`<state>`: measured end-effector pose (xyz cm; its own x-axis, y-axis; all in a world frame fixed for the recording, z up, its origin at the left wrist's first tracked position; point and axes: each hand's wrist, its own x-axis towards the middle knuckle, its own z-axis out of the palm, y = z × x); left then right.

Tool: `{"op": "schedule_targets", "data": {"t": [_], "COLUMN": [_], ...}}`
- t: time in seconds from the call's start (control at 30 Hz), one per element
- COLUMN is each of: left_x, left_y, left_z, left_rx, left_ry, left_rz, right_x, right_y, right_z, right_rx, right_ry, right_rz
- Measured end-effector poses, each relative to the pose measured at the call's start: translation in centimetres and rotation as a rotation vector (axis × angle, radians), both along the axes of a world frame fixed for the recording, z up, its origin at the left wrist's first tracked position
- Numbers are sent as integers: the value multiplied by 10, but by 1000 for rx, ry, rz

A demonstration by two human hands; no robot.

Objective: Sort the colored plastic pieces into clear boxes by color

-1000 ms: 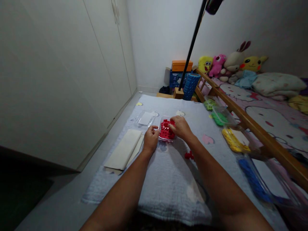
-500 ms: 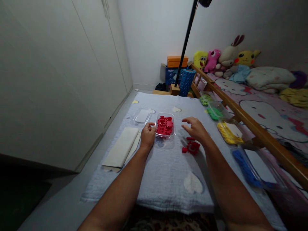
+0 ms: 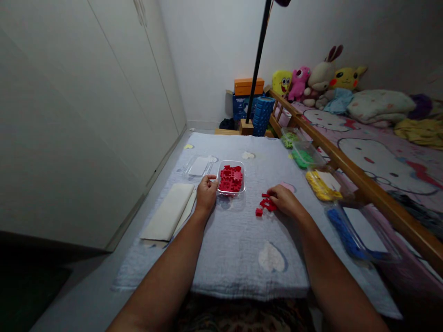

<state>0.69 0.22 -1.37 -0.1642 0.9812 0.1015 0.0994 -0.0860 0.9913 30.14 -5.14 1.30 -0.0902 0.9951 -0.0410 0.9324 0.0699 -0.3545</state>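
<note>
A clear plastic container [image 3: 245, 188] stands in the middle of the cloth-covered table, holding several red interlocking plastic pieces [image 3: 230, 179]. At its left rim is my left hand [image 3: 206, 193], with thumb and fingers closed on the edge. To the right of the container, a few loose red pieces [image 3: 259, 212] lie on the cloth. Over the right side of this group is my right hand [image 3: 285, 200], its fingers bent down and closed at a red block piece [image 3: 267, 204]. The fingertips partly cover that piece.
Left of the container lie a clear lid [image 3: 189, 167] and a folded cream sheet [image 3: 168, 214]. Along the right edge stand containers of green [image 3: 303, 159], yellow [image 3: 320, 185] and blue pieces [image 3: 346, 233], beside a wooden bed rail [image 3: 341, 159].
My right hand has come down from above onto the loose red pieces, and its fingers have closed. My left hand stays at the container. The whole view has shifted slightly.
</note>
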Motion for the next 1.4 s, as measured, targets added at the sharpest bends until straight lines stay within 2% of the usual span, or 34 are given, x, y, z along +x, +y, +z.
{"op": "schedule_targets", "data": {"t": [0.1,0.23,0.4,0.57,0.67,0.77,0.87,0.97,1.07,1.2,1.4], "left_x": [0,0,0,0,0,0,0,1,1,0,0], "left_y": [1,1,-1,-1,0,0,0,-1,-1,-1,-2], "left_z": [0,0,3,4,3,3,3,5,6,4,4], "left_rx": [3,3,-7,-14,-18,-17,-12,-9,-4,-1,-14], "left_ry": [14,9,6,17,11,15,25,31,37,33,13], "left_rz": [1,3,2,-7,-6,2,5,7,11,4,0], "right_x": [-3,-15,-61,-110,-117,-102,-66,-25,3,7,-4], "right_y": [3,5,14,25,24,18,6,-9,-27,-43,-43], "right_z": [5,24,48,43,38,40,47,46,32,8,-6], "right_rx": [-7,104,214,270,270,301,347,243,81,-47,49], "right_ry": [-50,2,180,125,126,236,295,237,137,-14,29], "right_rz": [-7,-53,80,46,16,22,-71,-145,-66,-17,-15]}}
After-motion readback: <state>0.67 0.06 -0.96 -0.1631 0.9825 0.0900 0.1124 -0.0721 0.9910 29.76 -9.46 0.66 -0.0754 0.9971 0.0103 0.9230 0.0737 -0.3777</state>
